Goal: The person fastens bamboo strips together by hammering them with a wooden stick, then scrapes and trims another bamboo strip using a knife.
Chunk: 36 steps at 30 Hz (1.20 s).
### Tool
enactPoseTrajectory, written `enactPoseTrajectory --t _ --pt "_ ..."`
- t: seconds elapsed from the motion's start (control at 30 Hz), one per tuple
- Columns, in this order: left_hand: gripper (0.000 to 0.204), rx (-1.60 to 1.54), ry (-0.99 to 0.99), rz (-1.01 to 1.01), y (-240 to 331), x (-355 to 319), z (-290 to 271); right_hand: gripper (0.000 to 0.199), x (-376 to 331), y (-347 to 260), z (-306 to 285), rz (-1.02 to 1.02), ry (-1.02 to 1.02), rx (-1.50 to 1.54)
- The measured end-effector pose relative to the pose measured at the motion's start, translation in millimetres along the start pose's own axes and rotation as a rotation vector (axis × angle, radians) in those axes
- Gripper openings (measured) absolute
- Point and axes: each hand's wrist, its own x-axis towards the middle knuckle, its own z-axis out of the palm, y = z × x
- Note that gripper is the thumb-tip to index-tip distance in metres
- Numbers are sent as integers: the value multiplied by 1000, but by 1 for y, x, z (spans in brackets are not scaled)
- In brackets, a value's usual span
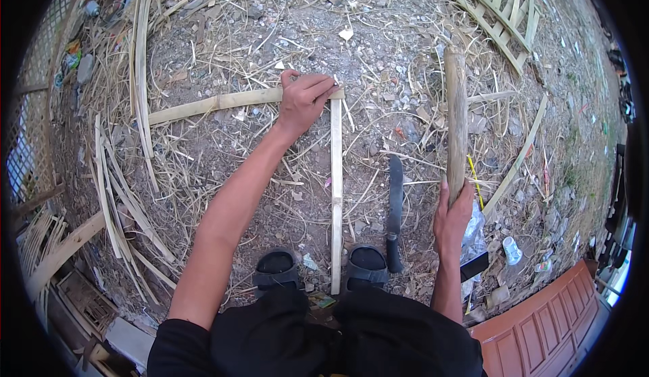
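Note:
Ahead of me, my left hand (305,103) is closed over the right end of a bamboo slat (216,102) lying crosswise on the ground. Its fingertips are pinched at the corner where this slat meets a second, narrower bamboo strip (336,174) running back between my feet. Whether something small sits between the fingertips is too small to tell. My right hand (454,218) is wrapped round the lower end of a thick wooden stick (456,113) that points away from me. A machete (395,201) with a dark blade and black handle lies between the strip and my right hand.
Split bamboo strips (142,73) lie at the left, and a lattice panel (490,9) at the far right. Beside my right forearm are a dark phone-like object (474,267), clear plastic (473,232) and a white cup (512,250). A brown panelled door (541,323) is at the near right.

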Motion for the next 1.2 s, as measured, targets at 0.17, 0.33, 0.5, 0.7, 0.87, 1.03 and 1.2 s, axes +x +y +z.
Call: enactPoseTrajectory --t 0.17,0.33,0.5,0.7,0.87,1.03,1.2 --pt "12 21 -25 60 -4 -3 -2 47 -30 -47 -25 30 -219 178" --pt "13 20 -15 70 -3 -3 1 56 -48 -71 -14 -161 -339 295" --pt "13 0 -8 85 -7 -6 2 74 -58 -65 15 -341 -347 280" --pt "19 22 -5 96 -5 -5 3 73 -61 -61 24 -292 -363 264" --pt "16 21 -42 69 -8 -7 1 72 -68 -58 32 -302 -351 250" --pt "14 -2 -8 68 -4 -5 4 72 -66 -60 31 -236 -372 312" --pt "12 -20 -10 66 -6 -4 2 72 -68 -58 35 -292 -376 192"
